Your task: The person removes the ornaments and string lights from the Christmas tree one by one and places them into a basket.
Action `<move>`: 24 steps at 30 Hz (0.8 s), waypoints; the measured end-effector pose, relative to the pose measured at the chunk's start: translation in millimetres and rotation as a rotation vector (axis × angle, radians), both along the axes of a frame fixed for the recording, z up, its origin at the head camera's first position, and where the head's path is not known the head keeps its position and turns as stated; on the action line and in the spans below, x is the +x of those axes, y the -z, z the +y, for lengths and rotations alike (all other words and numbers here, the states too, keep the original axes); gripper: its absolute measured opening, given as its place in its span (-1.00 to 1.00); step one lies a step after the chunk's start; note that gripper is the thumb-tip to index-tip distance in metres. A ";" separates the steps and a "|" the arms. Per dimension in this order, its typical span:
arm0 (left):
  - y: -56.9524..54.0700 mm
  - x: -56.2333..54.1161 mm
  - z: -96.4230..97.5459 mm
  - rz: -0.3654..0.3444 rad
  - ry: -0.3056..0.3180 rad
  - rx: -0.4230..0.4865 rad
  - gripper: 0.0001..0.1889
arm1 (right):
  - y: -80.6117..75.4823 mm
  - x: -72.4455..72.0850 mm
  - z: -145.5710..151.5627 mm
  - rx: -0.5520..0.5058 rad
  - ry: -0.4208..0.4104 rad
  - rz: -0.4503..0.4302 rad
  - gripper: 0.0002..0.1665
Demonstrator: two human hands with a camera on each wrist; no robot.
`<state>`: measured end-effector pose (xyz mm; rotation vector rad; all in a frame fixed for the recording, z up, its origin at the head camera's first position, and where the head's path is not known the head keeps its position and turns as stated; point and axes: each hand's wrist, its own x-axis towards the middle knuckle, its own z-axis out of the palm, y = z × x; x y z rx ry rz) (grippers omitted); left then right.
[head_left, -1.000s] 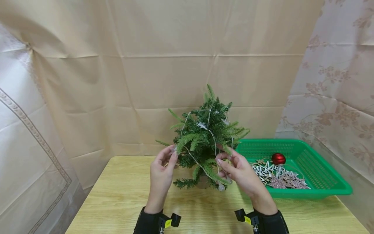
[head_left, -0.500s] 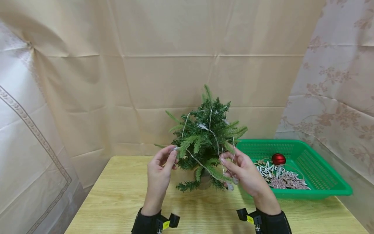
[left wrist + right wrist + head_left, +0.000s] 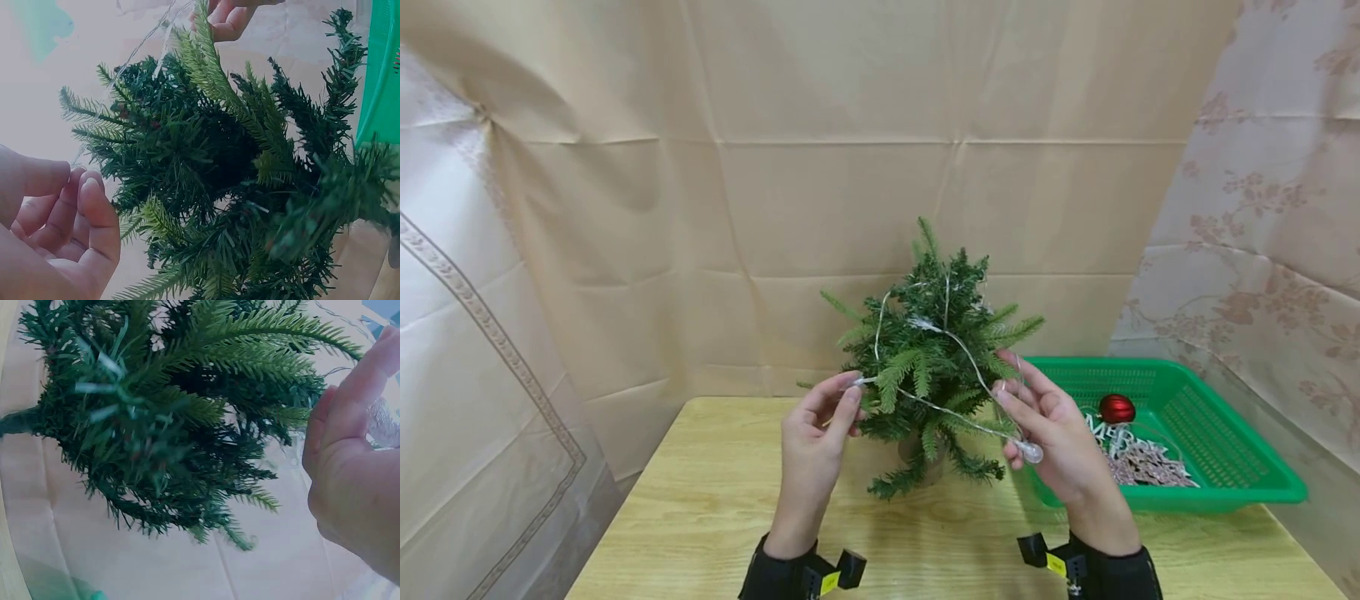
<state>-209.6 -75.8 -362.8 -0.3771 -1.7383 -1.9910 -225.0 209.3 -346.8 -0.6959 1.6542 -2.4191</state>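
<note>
left hand (image 3: 814, 429) and right hand (image 3: 1066, 442) both pinch the string lights (image 3: 1028, 452); gentle tension should avoid tugging the artificial christmas tree (image 3: 936, 358).

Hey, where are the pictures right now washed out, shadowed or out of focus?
Head view: even light, the tree fairly clear, a faint shadow on the table before it; left wrist view: glare bleaches the upper left, above the left hand; right wrist view: the needles at left centre look blurred.

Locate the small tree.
In the head view, the small tree stands on the table between the left hand and right hand, left of the green basket.
</note>
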 end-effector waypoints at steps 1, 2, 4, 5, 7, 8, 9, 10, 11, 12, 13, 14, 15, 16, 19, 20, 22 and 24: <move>-0.4 0.6 0.7 0.008 0.000 -0.008 -0.77 | -0.1 -0.2 2.1 -0.034 -0.011 0.009 -0.27; -0.7 1.1 1.4 0.014 -0.003 -0.017 -0.77 | -0.1 -0.3 4.1 -0.062 -0.017 0.015 -0.27; -1.1 2.2 2.7 0.021 -0.007 -0.025 -0.77 | -0.2 0.5 8.0 -0.091 -0.006 0.028 -0.29; -1.2 2.7 3.2 0.024 -0.010 -0.028 -0.77 | -0.3 1.0 10.1 -0.095 0.008 0.031 -0.31; -1.6 3.5 3.9 0.032 -0.006 -0.037 -0.76 | -1.2 1.9 14.6 -0.103 0.029 0.035 -0.35; -1.9 3.8 4.1 0.034 0.001 -0.041 -0.76 | -2.1 2.4 17.0 -0.109 0.034 0.034 -0.37; -2.4 4.5 4.1 0.035 0.010 -0.048 -0.76 | -3.2 3.1 19.6 -0.115 0.035 0.035 -0.39; -3.0 5.3 2.9 0.038 0.016 -0.064 -0.76 | -4.0 3.4 21.3 -0.129 0.028 0.032 -0.41; -3.9 6.2 1.6 0.041 0.024 -0.082 -0.75 | -4.9 3.6 23.1 -0.146 0.018 0.029 -0.43; -4.9 7.0 0.1 0.045 0.035 -0.099 -0.75 | -5.9 3.7 24.9 -0.168 0.002 0.026 -0.43; -6.0 7.1 -1.4 0.050 0.048 -0.113 -0.74 | -7.1 4.4 26.6 -0.191 -0.009 0.023 -0.44; -7.2 7.3 -3.1 0.053 0.059 -0.124 -0.74 | -8.1 5.0 28.2 -0.213 -0.023 0.022 -0.43; -8.3 7.3 -4.8 0.059 0.069 -0.136 -0.73 | -9.0 5.2 29.7 -0.230 -0.034 0.021 -0.43; -9.6 7.0 -6.5 0.064 0.077 -0.147 -0.72 | -9.9 5.1 31.0 -0.251 -0.044 0.019 -0.43; -13.2 5.7 -10.4 0.069 0.095 -0.164 -0.69 | -13.4 4.7 33.5 -0.279 -0.050 0.036 -0.41; -14.6 5.3 -11.4 0.068 0.100 -0.172 -0.69 | -15.0 4.8 34.1 -0.274 -0.040 0.043 -0.41; -17.7 4.7 -13.1 0.071 0.112 -0.195 -0.68 | -19.2 5.2 34.5 -0.231 0.010 0.064 -0.41; -21.8 4.2 -15.0 0.096 0.128 -0.235 -0.67 | -23.3 6.0 33.8 -0.158 0.085 0.083 -0.41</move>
